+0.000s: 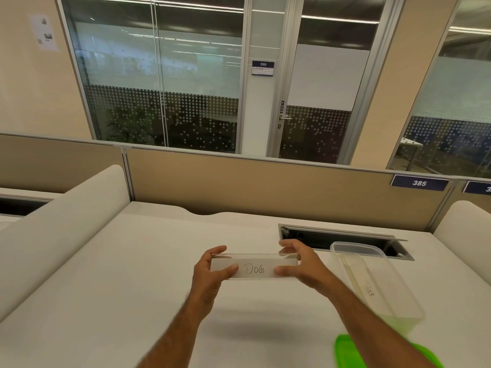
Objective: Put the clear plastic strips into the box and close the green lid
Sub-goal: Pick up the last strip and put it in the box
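Both hands hold a clear plastic strip marked "DOG" level above the white desk. My left hand grips its left end between thumb and fingers, and my right hand grips its right end the same way. To the right stands the clear plastic box, open on top, with a strip marked "TIGER" leaning inside it. The green lid lies flat on the desk at the lower right, partly hidden behind my right forearm.
A dark cable slot with a raised metal flap is cut into the desk behind the box. A beige partition closes the desk's far edge. White rounded dividers flank it left and right.
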A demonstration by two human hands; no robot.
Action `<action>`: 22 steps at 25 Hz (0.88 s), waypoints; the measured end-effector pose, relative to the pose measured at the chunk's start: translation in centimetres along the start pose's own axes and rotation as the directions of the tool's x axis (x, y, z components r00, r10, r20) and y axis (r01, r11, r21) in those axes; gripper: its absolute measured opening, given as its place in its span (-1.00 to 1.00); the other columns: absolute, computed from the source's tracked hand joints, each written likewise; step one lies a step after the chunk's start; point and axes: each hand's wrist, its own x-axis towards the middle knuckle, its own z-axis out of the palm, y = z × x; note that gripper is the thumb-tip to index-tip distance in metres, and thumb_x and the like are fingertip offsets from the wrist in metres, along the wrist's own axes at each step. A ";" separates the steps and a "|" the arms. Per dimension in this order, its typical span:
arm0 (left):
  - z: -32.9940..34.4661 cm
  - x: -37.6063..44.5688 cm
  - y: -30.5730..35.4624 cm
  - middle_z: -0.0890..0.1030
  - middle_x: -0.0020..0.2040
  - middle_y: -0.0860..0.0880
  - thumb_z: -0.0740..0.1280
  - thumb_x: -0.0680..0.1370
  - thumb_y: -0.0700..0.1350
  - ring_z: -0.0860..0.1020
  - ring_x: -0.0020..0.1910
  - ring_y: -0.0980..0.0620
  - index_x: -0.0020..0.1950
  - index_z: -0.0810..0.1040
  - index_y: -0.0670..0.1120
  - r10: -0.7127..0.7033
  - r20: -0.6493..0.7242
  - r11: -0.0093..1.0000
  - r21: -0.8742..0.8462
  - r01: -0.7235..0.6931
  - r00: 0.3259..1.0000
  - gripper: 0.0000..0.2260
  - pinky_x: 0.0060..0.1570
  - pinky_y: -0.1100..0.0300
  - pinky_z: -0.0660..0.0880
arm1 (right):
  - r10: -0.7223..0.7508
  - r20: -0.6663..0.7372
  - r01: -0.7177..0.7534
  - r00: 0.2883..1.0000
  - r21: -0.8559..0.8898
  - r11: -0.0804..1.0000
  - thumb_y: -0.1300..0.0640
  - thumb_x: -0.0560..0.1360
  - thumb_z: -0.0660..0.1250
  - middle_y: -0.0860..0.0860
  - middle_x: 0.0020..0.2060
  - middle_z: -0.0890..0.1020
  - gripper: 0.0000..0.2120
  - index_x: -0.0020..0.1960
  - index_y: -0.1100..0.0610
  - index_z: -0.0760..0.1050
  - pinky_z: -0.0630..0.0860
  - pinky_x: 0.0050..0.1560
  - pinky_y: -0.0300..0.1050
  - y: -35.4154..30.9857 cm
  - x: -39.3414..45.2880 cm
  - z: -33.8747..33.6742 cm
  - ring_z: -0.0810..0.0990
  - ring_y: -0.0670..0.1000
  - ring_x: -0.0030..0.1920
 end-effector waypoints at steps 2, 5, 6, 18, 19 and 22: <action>0.2 -0.2 -0.2 0.57 0.09 -0.17 0.49 0.39 -0.34 0.57 0.07 -0.13 0.26 0.51 -0.05 -0.020 0.037 0.997 0.072 0.017 0.999 -0.52 -0.14 0.26 0.64 | -0.044 0.086 0.071 0.995 -0.343 0.937 -0.10 0.21 0.61 -0.15 0.08 0.56 -0.30 0.28 -0.14 0.42 0.51 -0.03 -0.28 -0.8 0.4 0.4 0.54 -0.13 0.05; 0.8 -0.6 -0.4 0.55 0.10 -0.19 0.48 0.40 -0.36 0.55 0.06 -0.15 0.29 0.49 -0.05 -0.044 0.051 0.990 0.136 0.037 0.998 -0.50 -0.10 0.22 0.64 | -0.001 0.245 0.159 0.969 -0.625 0.764 -0.28 0.19 0.51 -0.14 0.11 0.56 -0.27 0.30 -0.20 0.36 0.54 -0.01 -0.22 -1.4 0.8 2.1 0.53 -0.09 0.01; 1.0 -0.7 -0.4 0.54 0.11 -0.20 0.47 0.40 -0.36 0.55 0.08 -0.16 0.30 0.48 -0.05 -0.049 0.054 0.989 0.145 0.041 0.997 -0.49 -0.08 0.19 0.64 | 0.019 0.273 0.169 0.962 -0.648 0.743 -0.30 0.20 0.49 -0.11 0.12 0.56 -0.27 0.30 -0.21 0.34 0.55 -0.06 -0.23 -1.3 0.9 2.7 0.54 -0.07 -0.01; 1.9 2.1 -4.0 0.26 0.55 0.01 0.31 0.45 0.34 0.22 0.52 -0.01 0.54 0.17 0.02 0.118 0.097 0.479 0.866 -0.142 0.988 -0.23 0.46 0.01 0.25 | 0.060 -0.095 -0.111 0.994 -0.747 0.656 -0.42 0.21 0.38 -0.04 0.08 0.61 -0.30 0.23 -0.08 0.43 0.47 -0.20 -0.16 1.1 2.2 -0.2 0.54 -0.02 -0.08; 1.7 2.5 -4.9 0.22 0.57 0.01 0.22 0.45 0.40 0.16 0.55 -0.02 0.56 0.13 0.02 0.113 0.129 0.369 0.915 -0.162 0.985 -0.20 0.50 -0.01 0.18 | 0.054 -0.176 -0.168 0.983 -0.734 0.658 -0.42 0.21 0.38 -0.02 0.05 0.62 -0.31 0.20 -0.05 0.45 0.45 -0.22 -0.14 1.1 2.5 -1.6 0.55 0.01 -0.08; 1.0 3.7 -7.9 0.07 0.61 0.01 -0.07 0.41 0.51 -0.04 0.59 -0.03 0.58 0.00 0.00 0.055 0.195 0.093 0.975 -0.200 0.979 -0.12 0.54 -0.10 -0.02 | 0.066 -0.394 -0.335 0.917 -0.671 0.662 -0.41 0.23 0.40 0.02 -0.01 0.64 -0.34 0.12 0.02 0.48 0.44 -0.25 -0.13 2.1 3.1 -5.9 0.56 0.05 -0.13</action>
